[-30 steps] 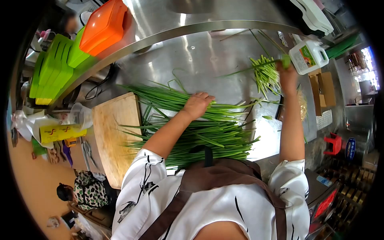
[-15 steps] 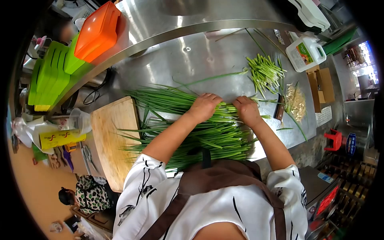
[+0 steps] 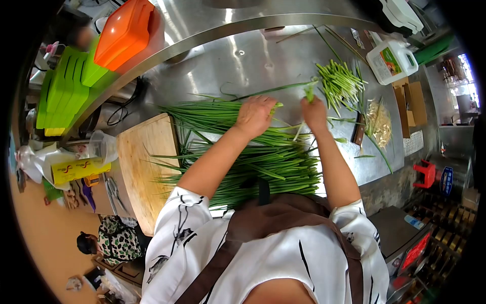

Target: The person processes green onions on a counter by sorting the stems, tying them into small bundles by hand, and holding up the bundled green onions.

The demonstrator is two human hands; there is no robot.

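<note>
Long green chives (image 3: 263, 164) lie in a thick layer on the steel table in front of me. My left hand (image 3: 254, 116) is closed around a bunch at the upper edge of this layer, its pale ends poking out past my fingers. To the right, my right hand (image 3: 314, 114) is raised, with its fingers closed on a small tuft of light green stalk ends (image 3: 309, 92). Just beyond it lies a pile of short cut stalks (image 3: 340, 87). A knife (image 3: 358, 129) with a brown handle rests beside pale root trimmings (image 3: 378, 123).
A wooden cutting board (image 3: 148, 169) borders the chives on the left. A white jug (image 3: 390, 63) stands at the far right, near a cardboard box (image 3: 411, 104). An orange container (image 3: 124, 34) and green containers (image 3: 63, 91) sit upper left. Another person (image 3: 114, 239) is lower left.
My right hand has lifted from the chive ends and moved up and slightly right, now with a light green tuft in it. My left hand has shifted slightly up with its bunch.
</note>
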